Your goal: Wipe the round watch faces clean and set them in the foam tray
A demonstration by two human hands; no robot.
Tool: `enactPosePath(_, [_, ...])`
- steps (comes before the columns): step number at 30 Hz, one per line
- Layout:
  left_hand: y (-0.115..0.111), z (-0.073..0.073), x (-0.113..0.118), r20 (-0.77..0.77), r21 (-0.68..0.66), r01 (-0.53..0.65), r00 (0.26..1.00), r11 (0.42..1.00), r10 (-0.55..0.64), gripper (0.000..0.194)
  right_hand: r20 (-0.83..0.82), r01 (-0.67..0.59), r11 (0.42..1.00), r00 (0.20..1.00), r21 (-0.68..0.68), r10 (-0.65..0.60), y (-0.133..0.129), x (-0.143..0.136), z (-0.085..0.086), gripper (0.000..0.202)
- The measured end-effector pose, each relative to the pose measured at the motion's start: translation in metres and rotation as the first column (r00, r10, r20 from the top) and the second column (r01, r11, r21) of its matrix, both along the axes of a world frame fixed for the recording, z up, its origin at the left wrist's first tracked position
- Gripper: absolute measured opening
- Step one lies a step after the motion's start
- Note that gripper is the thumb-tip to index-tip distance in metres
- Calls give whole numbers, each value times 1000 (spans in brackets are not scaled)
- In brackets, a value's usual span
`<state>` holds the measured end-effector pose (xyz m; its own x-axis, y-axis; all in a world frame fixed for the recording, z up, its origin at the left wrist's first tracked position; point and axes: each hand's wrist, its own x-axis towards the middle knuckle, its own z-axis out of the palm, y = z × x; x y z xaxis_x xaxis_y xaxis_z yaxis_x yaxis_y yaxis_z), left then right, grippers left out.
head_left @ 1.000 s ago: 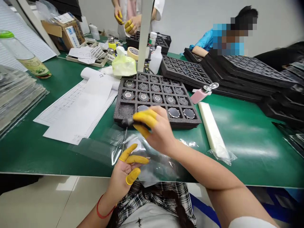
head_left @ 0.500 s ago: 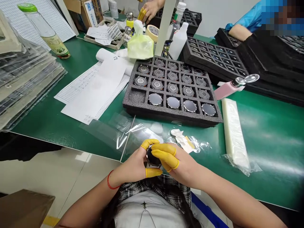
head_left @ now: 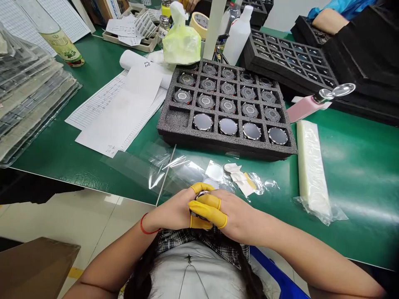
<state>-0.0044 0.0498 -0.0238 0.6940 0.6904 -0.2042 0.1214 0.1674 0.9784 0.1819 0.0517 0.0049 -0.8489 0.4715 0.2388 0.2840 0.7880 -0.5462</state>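
Close to my body, at the table's front edge, a round watch point(head_left: 202, 193) is held between my two hands. My left hand point(head_left: 176, 209) is closed around its rim, with yellow finger cots on the thumb and finger. My right hand point(head_left: 235, 214) lies over the watch face, its yellow-covered fingers bent across it and hiding most of it. Just beyond the hands lie a clear square film with a round whitish patch point(head_left: 215, 171) and some crumpled white paper scraps point(head_left: 240, 178). Behind these stands a black foam tray point(head_left: 199, 139) with several round watches in its compartments.
Papers point(head_left: 124, 104) and stacked plastic trays point(head_left: 34, 91) are on the left. A pink bottle point(head_left: 305, 109) and a wrapped white block point(head_left: 313, 166) lie right. A white bottle point(head_left: 238, 37) and more foam trays point(head_left: 289, 62) stand behind; another person's arm point(head_left: 330, 20) is there.
My right fingers have moved left across the watch and now cover more of its face. The view has shifted slightly, and the square film beyond my hands shows more fully.
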Motion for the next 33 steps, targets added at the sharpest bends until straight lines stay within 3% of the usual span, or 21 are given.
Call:
enactPosePath(6, [3, 0, -2, -8, 182, 60, 998, 981, -60, 49, 87, -57, 998, 995, 8, 56, -3, -3, 13, 29])
enactPosePath(12, [4, 2, -1, -16, 190, 125, 992, 974, -124, 53, 118, -114, 993, 987, 7, 113, 0, -3, 8, 28])
enactPosePath(16, [2, 1, 0, -28, 182, 104, 994, 978, -101, 52, 85, -84, 995, 993, 62, 79, -2, -2, 12, 32])
enactPosePath(18, [-3, -2, 0, -9, 126, 38, 999, 991, -37, 52, 31, -50, 995, 998, 87, 47, -7, 5, 18, 31])
enactPosePath(19, [-6, -5, 0, -6, 83, -21, 1000, 996, 21, 54, -16, 0, 997, 1000, 77, 1, -11, 9, 20, 30])
enactPosePath(21, [-14, -10, -1, -19, -4, -172, 985, 985, 171, 55, -122, 224, 974, 968, 14, -221, -19, 22, 19, 33])
enactPosePath(24, [-23, -18, -3, -38, -77, -334, 943, 939, 332, 59, -33, 557, 829, 829, -51, -559, -24, 40, -1, 41])
enactPosePath(27, [-23, -20, -4, -38, -112, -360, 933, 926, 358, 62, 136, 624, 778, 766, 74, -628, -14, 53, -26, 31])
enactPosePath(30, [-19, -17, -2, -34, -148, -310, 950, 939, 309, 60, 101, 685, 698, 695, 207, -712, 6, 63, -41, 22])
enactPosePath(33, [-15, -13, 1, -37, -166, -292, 956, 942, 290, 55, 139, 660, 704, 696, 262, -704, 23, 66, -43, 21])
